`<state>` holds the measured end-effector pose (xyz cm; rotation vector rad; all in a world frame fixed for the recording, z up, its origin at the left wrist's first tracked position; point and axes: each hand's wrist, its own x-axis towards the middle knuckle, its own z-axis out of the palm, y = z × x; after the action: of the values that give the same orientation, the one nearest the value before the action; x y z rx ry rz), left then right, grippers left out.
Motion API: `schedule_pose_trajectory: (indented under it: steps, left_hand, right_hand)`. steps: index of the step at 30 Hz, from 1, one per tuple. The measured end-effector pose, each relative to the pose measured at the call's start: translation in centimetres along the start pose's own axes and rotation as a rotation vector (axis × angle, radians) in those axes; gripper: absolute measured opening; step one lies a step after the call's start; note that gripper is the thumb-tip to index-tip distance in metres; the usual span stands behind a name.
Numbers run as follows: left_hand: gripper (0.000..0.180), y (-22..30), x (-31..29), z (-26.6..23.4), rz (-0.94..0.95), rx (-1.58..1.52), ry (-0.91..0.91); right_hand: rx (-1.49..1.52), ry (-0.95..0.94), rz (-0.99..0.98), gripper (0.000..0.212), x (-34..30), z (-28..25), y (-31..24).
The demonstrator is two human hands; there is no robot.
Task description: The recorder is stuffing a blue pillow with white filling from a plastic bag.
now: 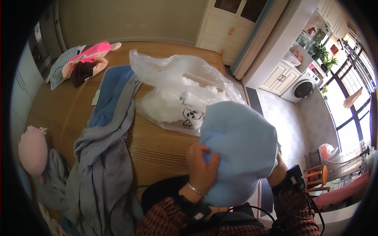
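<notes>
A plump, light blue stuffed cushion (240, 145) is held up in front of me, tilted, between my two hands. My left hand (202, 167) grips its near left side, with the thumb and fingers pressing into the cloth. At its right edge, my right hand (277, 173) holds on, its fingers mostly hidden behind the fabric; a bit of white shows along that edge. Just beyond the cushion lies a clear plastic bag (177, 65) with white fluffy stuffing (163, 104) inside, partly covered by the cushion.
A woven mat (161, 151) covers the bed-like surface. Left of me stretches a crumpled grey-blue cloth (106, 153); beside it sits a pink plush toy (33, 149). Far left are a striped pillow (61, 67) and pink cloth (94, 53). A washing machine (303, 89) stands beyond the right edge.
</notes>
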<state>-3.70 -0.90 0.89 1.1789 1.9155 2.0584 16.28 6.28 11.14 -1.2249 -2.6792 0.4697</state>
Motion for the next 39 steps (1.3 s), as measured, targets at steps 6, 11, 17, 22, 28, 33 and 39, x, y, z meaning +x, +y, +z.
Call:
schedule_pose_trajectory:
  steps: [6, 11, 17, 22, 28, 33, 39]
  left_hand:
    - [0.032, 0.4, -0.4, -0.7, 0.088, 0.069, -0.388]
    - [0.029, 0.4, -2.7, 1.8, -0.01, -0.086, -0.387]
    - [0.014, -1.5, -4.0, 2.7, -0.11, 0.235, -0.574]
    - [0.011, -0.4, -4.3, 2.0, -0.108, 0.03, -0.426]
    - [0.014, -0.1, -4.5, 1.8, -0.103, -0.107, -0.466]
    - [0.012, 0.4, -4.6, 1.2, -0.23, -0.211, -0.613]
    - [0.011, 1.4, -3.1, -0.2, -0.34, -0.465, -0.869]
  right_hand:
    - [0.897, -0.082, 0.204, 0.037, -0.8, 0.9, -3.0]
    - [1.264, -0.319, 0.296, 0.037, 1.1, 8.7, 2.9]
    - [-0.66, -0.675, -0.376, 0.045, 3.6, 15.8, 10.5]
    - [-0.279, -0.172, -0.342, 0.041, 1.6, 11.3, 4.6]
    - [0.933, -0.516, -0.032, 0.041, 0.4, 9.8, 5.8]
    - [0.344, -0.751, -0.039, 0.043, 2.0, 9.3, 5.8]
    - [0.266, -0.962, -0.117, 0.035, 0.5, 11.4, 9.1]
